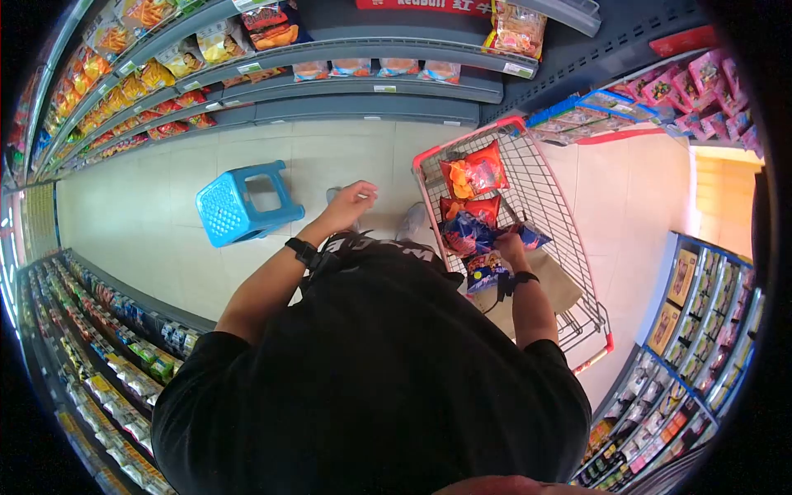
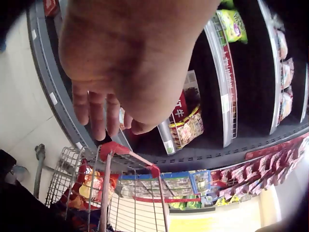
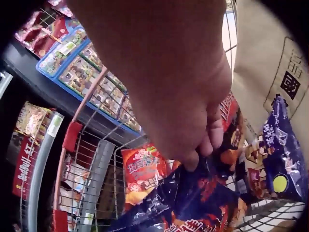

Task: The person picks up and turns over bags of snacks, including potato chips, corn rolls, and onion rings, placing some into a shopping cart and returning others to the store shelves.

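My right hand (image 1: pixel 509 243) reaches into the shopping cart (image 1: pixel 569 219) and pinches the upper edge of a dark blue snack bag (image 3: pixel 198 200). Another dark blue snack bag (image 3: pixel 285 159) lies beside it, against a beige cloth bag (image 1: pixel 549 280). Farther forward in the cart is a red snack bag (image 1: pixel 487 169), with a second red bag (image 1: pixel 487 210) partly covered by the blue one. My left hand (image 1: pixel 351 206) hangs in the air left of the cart, fingers loosely bent, holding nothing; the left wrist view shows its palm side.
A blue plastic stool (image 1: pixel 235 206) lies on its side on the tiled floor to the left. Ahead runs a shelf (image 1: pixel 371 87) of packaged snacks. Pink packets (image 1: pixel 701 87) hang at the right front. More stocked shelves (image 1: pixel 107 355) stand behind on both sides.
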Motion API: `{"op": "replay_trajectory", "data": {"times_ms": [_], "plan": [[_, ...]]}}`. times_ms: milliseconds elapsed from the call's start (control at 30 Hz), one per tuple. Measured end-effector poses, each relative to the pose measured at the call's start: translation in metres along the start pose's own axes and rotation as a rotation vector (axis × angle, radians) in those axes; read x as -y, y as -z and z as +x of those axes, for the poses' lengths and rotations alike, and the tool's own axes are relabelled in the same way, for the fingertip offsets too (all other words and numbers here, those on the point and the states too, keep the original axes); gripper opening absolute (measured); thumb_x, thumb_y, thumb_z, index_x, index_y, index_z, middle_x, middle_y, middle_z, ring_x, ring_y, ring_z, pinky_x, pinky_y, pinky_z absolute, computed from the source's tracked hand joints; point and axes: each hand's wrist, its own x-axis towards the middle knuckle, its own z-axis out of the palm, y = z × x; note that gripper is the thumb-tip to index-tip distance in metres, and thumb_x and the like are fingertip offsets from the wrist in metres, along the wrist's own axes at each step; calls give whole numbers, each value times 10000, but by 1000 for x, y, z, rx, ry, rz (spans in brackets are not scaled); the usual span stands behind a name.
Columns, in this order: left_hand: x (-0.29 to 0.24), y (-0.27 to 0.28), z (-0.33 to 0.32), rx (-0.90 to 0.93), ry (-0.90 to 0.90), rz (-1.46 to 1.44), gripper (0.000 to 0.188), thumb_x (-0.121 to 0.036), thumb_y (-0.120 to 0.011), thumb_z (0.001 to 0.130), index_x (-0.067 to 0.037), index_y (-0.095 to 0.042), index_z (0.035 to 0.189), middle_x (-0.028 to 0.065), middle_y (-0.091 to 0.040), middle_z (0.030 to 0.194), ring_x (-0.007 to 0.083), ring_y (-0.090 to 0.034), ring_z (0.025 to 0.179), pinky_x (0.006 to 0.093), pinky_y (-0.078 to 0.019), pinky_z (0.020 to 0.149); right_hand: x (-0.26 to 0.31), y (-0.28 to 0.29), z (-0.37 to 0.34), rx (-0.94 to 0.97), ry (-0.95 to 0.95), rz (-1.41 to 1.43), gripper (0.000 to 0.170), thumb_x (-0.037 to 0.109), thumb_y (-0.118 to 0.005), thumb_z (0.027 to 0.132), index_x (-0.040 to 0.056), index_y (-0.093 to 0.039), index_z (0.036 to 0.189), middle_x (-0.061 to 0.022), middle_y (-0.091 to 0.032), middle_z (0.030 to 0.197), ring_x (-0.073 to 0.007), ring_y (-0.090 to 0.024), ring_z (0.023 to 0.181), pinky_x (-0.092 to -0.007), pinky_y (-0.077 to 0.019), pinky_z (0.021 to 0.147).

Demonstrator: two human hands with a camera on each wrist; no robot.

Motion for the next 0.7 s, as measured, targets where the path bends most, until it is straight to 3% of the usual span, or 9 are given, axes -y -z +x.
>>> {"op": "replay_trajectory", "data": {"times_ms": [67, 100, 200, 233, 333, 367, 467, 600, 700], "plan": [[-6, 0, 0, -25, -8, -29, 260, -91, -540, 928, -26, -529, 1179, 84, -618, 1062, 138, -600, 910, 285, -497, 821, 8, 14, 10, 114, 119, 127, 125, 110, -706, 733, 5, -696, 799, -99, -659, 722, -171, -617, 664, -303, -483, 612], [-9, 1, 0, -37, -16, -26, 259, -93, -542, 928, -28, -530, 1179, 81, -618, 1059, 136, -599, 909, 282, -495, 814, 40, 32, 7, 122, -40, 203, 96, 95, -679, 791, -1, -667, 792, -66, -633, 711, -129, -568, 654, -286, -445, 590], [-17, 8, -3, -71, -34, -16, 257, -99, -547, 927, -34, -536, 1175, 72, -620, 1051, 127, -596, 901, 271, -488, 793, 86, 58, 24, -165, 122, 349, 101, 83, -654, 826, -3, -621, 784, -52, -605, 708, -133, -546, 649, -280, -437, 599], [-18, 10, -4, -81, -34, -13, 257, -100, -550, 926, -36, -538, 1174, 69, -621, 1048, 122, -593, 895, 267, -485, 784, 101, 73, 30, -168, 49, 313, 91, 73, -599, 859, -11, -605, 826, -92, -615, 747, -145, -544, 685, -282, -455, 658], [-16, 18, -7, -111, -93, -60, 266, -100, -567, 914, -45, -545, 1173, 56, -621, 1041, 99, -578, 861, 251, -471, 756, 161, 106, 50, -510, 274, 350, 111, 97, -594, 881, -8, -583, 848, -92, -578, 719, -143, -508, 682, -278, -441, 662], [-15, 23, -7, -117, -123, -61, 271, -99, -571, 911, -47, -544, 1176, 54, -621, 1043, 99, -579, 860, 252, -471, 756, 205, 129, 40, -524, 148, 306, 111, 96, -579, 900, -11, -572, 876, -80, -564, 733, -152, -517, 705, -282, -441, 683], [-25, 42, -11, -125, -148, -61, 336, -96, -592, 896, -58, -517, 1221, 52, -613, 1063, 105, -578, 889, 249, -475, 763, 290, 156, 36, -752, 243, 399, 129, 103, -561, 924, -9, -567, 860, -56, -567, 807, -122, -490, 726, -276, -427, 670], [-57, 74, -25, -120, -251, -66, 545, -108, -658, 847, -82, -425, 1339, 82, -568, 1188, 148, -552, 1051, 285, -461, 881, 384, 166, 31, -777, 438, 521, 116, 104, -566, 928, -9, -572, 905, -25, -559, 791, -81, -459, 676, -235, -400, 618], [-97, 103, -46, -173, -395, 57, 732, -151, -736, 780, -76, -352, 1398, 109, -504, 1301, 195, -486, 1187, 345, -389, 1009, 449, 150, 30, -604, 459, 561, 95, 98, -596, 914, 7, -581, 894, -2, -563, 799, -42, -469, 679, -205, -387, 595]]}}
